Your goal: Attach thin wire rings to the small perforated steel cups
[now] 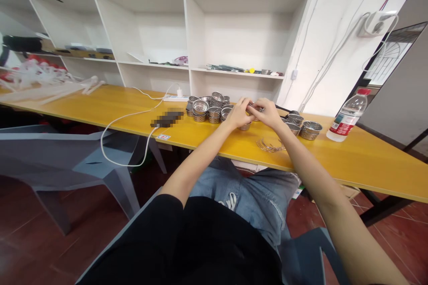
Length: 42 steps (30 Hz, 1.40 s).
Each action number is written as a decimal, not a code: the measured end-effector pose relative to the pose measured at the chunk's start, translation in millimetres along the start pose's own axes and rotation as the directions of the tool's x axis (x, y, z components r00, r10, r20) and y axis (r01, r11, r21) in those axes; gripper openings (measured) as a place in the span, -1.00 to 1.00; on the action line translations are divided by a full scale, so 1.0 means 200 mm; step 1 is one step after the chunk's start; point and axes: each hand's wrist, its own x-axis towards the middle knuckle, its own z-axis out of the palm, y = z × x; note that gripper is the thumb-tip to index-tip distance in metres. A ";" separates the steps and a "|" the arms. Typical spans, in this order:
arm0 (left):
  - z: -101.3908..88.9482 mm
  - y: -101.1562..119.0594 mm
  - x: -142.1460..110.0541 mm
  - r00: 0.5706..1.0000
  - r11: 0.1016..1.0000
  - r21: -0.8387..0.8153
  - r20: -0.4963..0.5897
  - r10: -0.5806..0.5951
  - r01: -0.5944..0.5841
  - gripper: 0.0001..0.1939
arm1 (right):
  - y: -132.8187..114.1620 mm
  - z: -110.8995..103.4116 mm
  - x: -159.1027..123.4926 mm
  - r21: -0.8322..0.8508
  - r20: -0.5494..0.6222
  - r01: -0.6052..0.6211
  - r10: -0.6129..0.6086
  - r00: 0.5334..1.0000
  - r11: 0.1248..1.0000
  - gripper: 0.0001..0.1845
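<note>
My left hand (240, 113) and my right hand (265, 113) meet above the yellow table (368, 160), fingers curled round a small perforated metal cup (254, 108) held between them. Another small cup (245, 127) stands on the table just under my left hand. A pile of the same metal cups (209, 107) lies to the left of my hands. Three more cups (302, 127) stand to the right. A loose bunch of thin wire rings (270, 144) lies on the table in front of my right wrist.
A water bottle with a red cap (347, 116) stands at the right. A white cable (123, 120) and a power strip (176, 97) lie left of the pile, near a dark blurred object (166, 118). White shelves (187, 31) stand behind the table. A grey chair (83, 160) is at the left.
</note>
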 end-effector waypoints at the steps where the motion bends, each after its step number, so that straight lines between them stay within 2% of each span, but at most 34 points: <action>1: -0.02 0.00 0.00 1.000 0.999 0.036 -0.011 -0.011 0.012 -0.65 | 0.00 0.00 0.00 0.004 -0.027 0.019 -0.019 0.999 1.000 -0.47; 3: -0.06 -0.01 0.01 0.996 0.990 0.127 -0.074 -0.059 0.068 -0.70 | 0.02 0.00 0.00 0.004 -0.072 0.061 -0.060 0.996 0.998 -0.53; 5: -0.11 -0.03 0.01 0.975 0.960 0.219 -0.173 -0.139 0.176 -0.72 | 0.03 0.00 -0.01 -0.014 -0.082 0.074 -0.075 0.994 0.997 -0.56; 11: -0.29 -0.05 -0.01 0.844 0.735 0.425 -0.359 -0.399 0.528 -0.69 | 0.07 0.02 -0.02 -0.099 0.029 0.048 -0.046 0.999 0.994 -0.71; 15: -0.35 -0.06 -0.03 0.758 0.603 0.461 -0.430 -0.491 0.652 -0.66 | 0.09 0.03 -0.02 -0.119 0.066 0.040 -0.032 0.997 0.992 -0.71; 18: -0.36 -0.06 -0.03 0.720 0.552 0.462 -0.443 -0.534 0.694 -0.64 | 0.10 0.04 -0.02 -0.123 0.073 0.028 -0.019 0.997 0.992 -0.70; 24: -0.34 -0.08 -0.02 0.732 0.565 0.466 -0.419 -0.537 0.681 -0.60 | 0.12 0.05 -0.02 -0.132 0.092 0.011 0.001 0.996 0.991 -0.69; 33: -0.33 -0.07 -0.03 0.728 0.532 0.500 -0.402 -0.555 0.683 -0.62 | 0.14 0.06 -0.02 -0.169 0.090 -0.027 0.042 0.995 0.985 -0.70; 37: -0.32 -0.08 -0.03 0.728 0.535 0.497 -0.404 -0.554 0.683 -0.58 | 0.17 0.05 -0.03 -0.217 0.079 -0.105 0.124 0.989 0.971 -0.71; 42: -0.31 -0.09 -0.03 0.722 0.541 0.485 -0.372 -0.584 0.687 -0.52 | 0.25 0.05 -0.04 -0.306 0.057 -0.251 0.281 0.958 0.918 -0.77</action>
